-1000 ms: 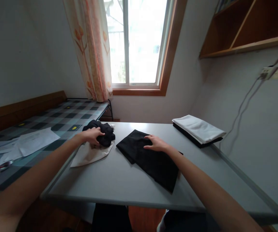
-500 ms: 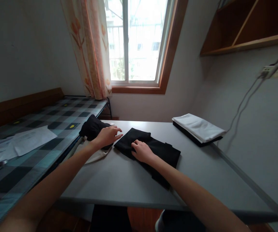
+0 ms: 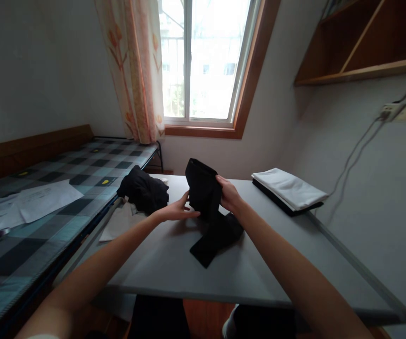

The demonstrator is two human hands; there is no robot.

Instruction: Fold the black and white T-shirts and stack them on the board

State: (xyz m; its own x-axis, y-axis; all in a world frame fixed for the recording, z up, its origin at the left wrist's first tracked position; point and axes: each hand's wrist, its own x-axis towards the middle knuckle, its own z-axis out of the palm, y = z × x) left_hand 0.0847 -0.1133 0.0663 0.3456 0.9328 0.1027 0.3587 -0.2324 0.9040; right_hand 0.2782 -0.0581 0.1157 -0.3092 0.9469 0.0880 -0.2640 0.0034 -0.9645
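A black garment (image 3: 205, 190) is partly lifted off the grey-white table (image 3: 160, 268), its lower part trailing on the surface. My right hand (image 3: 228, 194) is closed on its upper right edge, the thumb showing and the other fingers mostly hidden behind the cloth. At its lower left side is my left hand (image 3: 178, 209), fingers spread, touching or very near the fabric. To the left lies a crumpled black cloth (image 3: 144, 190) on a beige cloth (image 3: 120, 221). A folded white cloth (image 3: 289, 186) rests on a folded black one (image 3: 295, 211) at the back right.
On the left, a bed (image 3: 51, 188) with a checked cover holds papers (image 3: 44, 200). Beyond the table are a window (image 3: 206, 61) and a curtain (image 3: 135, 70). A wooden shelf (image 3: 365, 70) hangs at the upper right, with a socket (image 3: 392, 112) and cables below.
The black garment, flat on the table before, is now raised and partly upright in my right hand. My left hand has moved right, from beside the crumpled cloth to the garment.
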